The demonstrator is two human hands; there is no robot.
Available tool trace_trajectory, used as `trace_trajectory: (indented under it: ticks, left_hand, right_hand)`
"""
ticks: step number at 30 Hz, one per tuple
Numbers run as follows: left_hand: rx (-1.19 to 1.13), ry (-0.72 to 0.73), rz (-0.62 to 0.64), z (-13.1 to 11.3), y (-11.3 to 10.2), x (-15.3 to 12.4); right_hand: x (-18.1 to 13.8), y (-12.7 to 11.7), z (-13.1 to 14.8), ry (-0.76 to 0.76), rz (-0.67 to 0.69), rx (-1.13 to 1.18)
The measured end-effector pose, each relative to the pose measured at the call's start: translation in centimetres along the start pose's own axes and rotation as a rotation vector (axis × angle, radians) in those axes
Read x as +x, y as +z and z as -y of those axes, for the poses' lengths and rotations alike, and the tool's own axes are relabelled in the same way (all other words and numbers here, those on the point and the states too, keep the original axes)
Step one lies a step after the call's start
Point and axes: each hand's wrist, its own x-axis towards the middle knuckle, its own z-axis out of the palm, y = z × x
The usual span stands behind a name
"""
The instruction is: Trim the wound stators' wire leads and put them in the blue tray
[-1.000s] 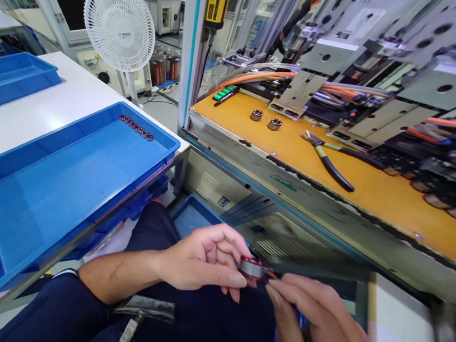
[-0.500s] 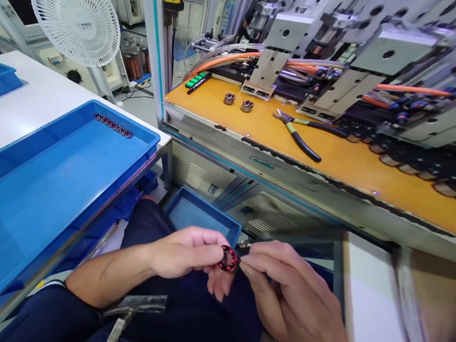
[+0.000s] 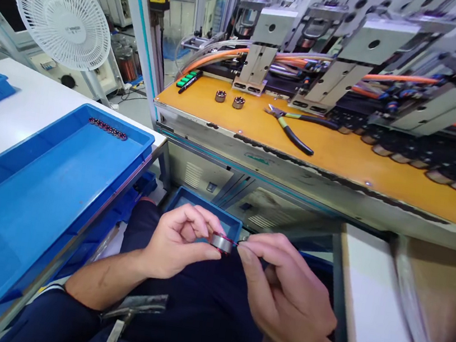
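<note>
My left hand (image 3: 184, 241) pinches a motor stator (image 3: 222, 242) between thumb and fingers. It is a small ring with a silver metal rim and red parts showing at its edges, held rim-on above my lap. Close by its right side, my right hand (image 3: 286, 284) is closed, thumb against index finger. A thin dark bit shows at those fingertips, reaching to the stator's edge; what it is I cannot make out. More small red ring parts (image 3: 108, 128) lie in a row inside the blue tray (image 3: 42, 167) on my left.
On the orange bench (image 3: 331, 163) lie two small metal rings (image 3: 229, 99), cutting pliers (image 3: 289, 128), a marker (image 3: 189, 82) and a row of dark cylindrical parts (image 3: 417, 155). Machine fixtures (image 3: 256, 61) stand behind. A blue bin (image 3: 193, 203) is below the bench; a white fan (image 3: 63, 17) stands back left.
The stator has turned from showing its open red face to showing its silver rim. My left hand has risen slightly and its fingers have curled; my right fingertips stay beside the ring.
</note>
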Motion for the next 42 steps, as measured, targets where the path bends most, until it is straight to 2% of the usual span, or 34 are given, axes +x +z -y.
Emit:
trace_trajectory:
  ticks: [3,8,13,16,19,22,24,26,28,29,32,34,35,38,40,42]
  left_hand:
    - [0.098,0.062,0.020,-0.1,-0.4,0.2]
    - [0.152,0.052,0.048,-0.3,-0.7,0.4]
    - [0.089,0.036,0.060,0.0,-1.1,0.4]
    - [0.100,0.037,0.062,0.1,-1.3,0.3]
    - [0.057,0.019,0.063,0.1,-1.3,0.5]
    - [-0.088,-0.089,0.018,0.3,-1.2,0.9]
    - [-0.175,-0.229,-0.102,0.9,-1.2,1.1]
    - [-0.149,-0.361,-0.275,1.6,-1.3,1.0]
    - [0.077,-0.333,-0.399,2.0,-1.4,0.5]
    - [0.250,-0.227,-0.404,2.0,-1.3,0.1]
    - [0.738,0.256,-0.234,0.7,-0.8,-1.0]
    - [0.907,0.400,-0.107,-0.5,-0.1,-1.3]
    - [0.949,0.394,-0.074,-1.0,0.2,-1.2]
    - [0.947,0.257,-0.029,-1.8,0.8,-0.4]
    - [0.892,0.209,-0.004,-1.8,0.7,0.0]
    - [0.862,0.209,0.031,-1.8,0.3,0.2]
  right_hand:
    - [0.1,0.3,0.4,0.172,0.013,0.228]
    - [-0.2,0.8,0.2,0.590,0.183,0.675]
    - [-0.6,1.0,-0.5,0.795,0.288,0.863]
    - [-0.7,1.3,-0.9,0.815,0.340,0.957]
    - [-0.9,1.8,-1.0,0.734,0.364,0.948]
    - [-0.9,2.4,-0.9,0.566,0.251,0.779]
    - [-0.7,2.5,-1.0,0.328,0.107,0.531]
    - [-0.3,2.5,-1.5,0.030,-0.035,0.170]
    - [0.1,2.3,-2.3,-0.239,-0.125,-0.182]
    - [0.2,2.1,-2.8,-0.332,-0.146,-0.304]
    - [0.2,1.6,-4.2,-0.491,-0.153,-0.421]
    - [0.0,1.4,-4.8,-0.576,-0.142,-0.429]
    - [-0.1,1.2,-5.0,-0.621,-0.128,-0.438]
    - [-0.5,1.1,-4.9,-0.695,-0.085,-0.458]
    - [-0.7,1.1,-4.5,-0.656,-0.064,-0.428]
    - [-0.8,1.2,-3.7,-0.531,-0.055,-0.349]
